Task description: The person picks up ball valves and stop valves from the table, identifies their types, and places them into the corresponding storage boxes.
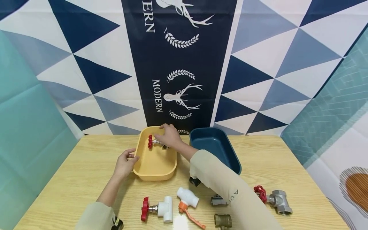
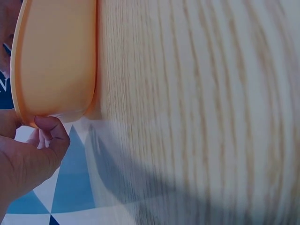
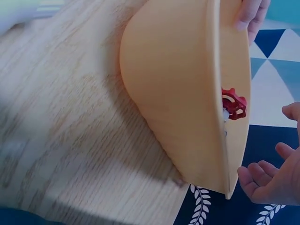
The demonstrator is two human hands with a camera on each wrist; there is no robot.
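The yellow tray [image 1: 155,166] stands at the back of the wooden table. My left hand [image 1: 125,163] pinches its left rim, the thumb over the edge and the fingers outside; the left wrist view shows this hand [image 2: 37,154] at the rim too. Inside the tray lies a metal valve [image 1: 157,142] with a red handwheel, partly covered by my right hand [image 1: 170,136]. That right hand hovers above the tray's far right part. From the right wrist, its fingers [image 3: 262,176] look spread and loosely bent, apart from the valve, holding nothing.
A dark blue tray [image 1: 212,143] stands to the right. Nearer lie a white valve with red handwheel [image 1: 164,209], a white ball valve with orange lever [image 1: 187,198], a brass fitting [image 1: 222,220], a grey metal fitting [image 1: 218,200] and a large red-wheeled metal valve [image 1: 279,202].
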